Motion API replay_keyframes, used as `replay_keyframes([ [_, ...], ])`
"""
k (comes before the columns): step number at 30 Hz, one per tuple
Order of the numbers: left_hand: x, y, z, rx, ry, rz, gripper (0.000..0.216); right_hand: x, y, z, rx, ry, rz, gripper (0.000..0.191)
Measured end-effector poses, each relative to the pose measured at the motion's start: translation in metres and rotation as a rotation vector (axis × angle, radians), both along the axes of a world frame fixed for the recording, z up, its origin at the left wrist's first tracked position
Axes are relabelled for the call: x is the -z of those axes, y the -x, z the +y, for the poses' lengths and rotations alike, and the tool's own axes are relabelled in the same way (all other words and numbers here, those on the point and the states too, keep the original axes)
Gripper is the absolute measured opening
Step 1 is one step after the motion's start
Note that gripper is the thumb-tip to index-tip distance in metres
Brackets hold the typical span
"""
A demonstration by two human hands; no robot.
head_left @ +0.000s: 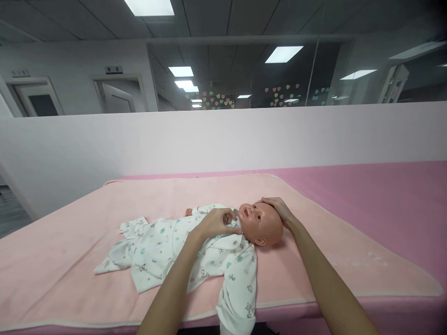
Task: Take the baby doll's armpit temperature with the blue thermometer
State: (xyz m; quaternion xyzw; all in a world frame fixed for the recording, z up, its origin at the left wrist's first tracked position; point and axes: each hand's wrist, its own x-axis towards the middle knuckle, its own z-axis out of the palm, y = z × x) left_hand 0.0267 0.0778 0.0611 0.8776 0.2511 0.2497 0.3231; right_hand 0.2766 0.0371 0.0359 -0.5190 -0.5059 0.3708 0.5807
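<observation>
A baby doll (261,223) lies on its back with its head to the right, dressed in a white printed baby outfit (153,246). My left hand (214,223) is at the doll's neck, thumb and fingers curled around the front of the collar; part of the grip is hidden. Against the crown of the doll's head rests my right hand (279,209), its fingers stretched flat over the far side. One sleeve (239,288) hangs over the near edge. A small doll hand (188,212) shows at the far cuff.
Under the doll is a peach blanket (70,274) with a pale border, laid on a pink surface (391,209). A low white wall (223,139) runs along the back. Behind it are glass panels with heart stickers (218,100) and two doors.
</observation>
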Motion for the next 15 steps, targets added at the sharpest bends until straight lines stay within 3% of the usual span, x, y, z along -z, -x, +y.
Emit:
replay_keyframes([
  [2, 0.003, 0.001, 0.004, -0.055, 0.166, -0.097, 0.027, -0.005, 0.000, -0.002, 0.168, -0.062, -0.159, 0.030],
  [4, 0.005, 0.004, 0.014, -0.172, 0.461, -0.299, 0.026, -0.017, 0.008, -0.009, 0.395, -0.136, -0.404, 0.028],
  [6, 0.008, 0.008, 0.024, -0.292, 0.704, -0.483, 0.031, -0.033, 0.027, -0.017, 0.510, -0.209, -0.655, 0.028],
  [7, 0.009, 0.011, 0.028, -0.338, 0.773, -0.539, 0.035, -0.041, 0.042, -0.021, 0.477, -0.251, -0.761, 0.029],
  [10, 0.008, 0.016, 0.032, -0.378, 0.868, -0.597, 0.041, -0.056, 0.092, -0.021, 0.094, -0.370, -1.042, 0.033],
  [12, 0.006, 0.018, 0.030, -0.378, 0.920, -0.625, 0.042, -0.054, 0.122, -0.011, 0.060, -0.351, -1.304, 0.027],
  [15, 0.004, 0.019, 0.026, -0.371, 0.949, -0.638, 0.046, -0.041, 0.148, 0.010, 0.161, -0.253, -1.611, 0.023],
])
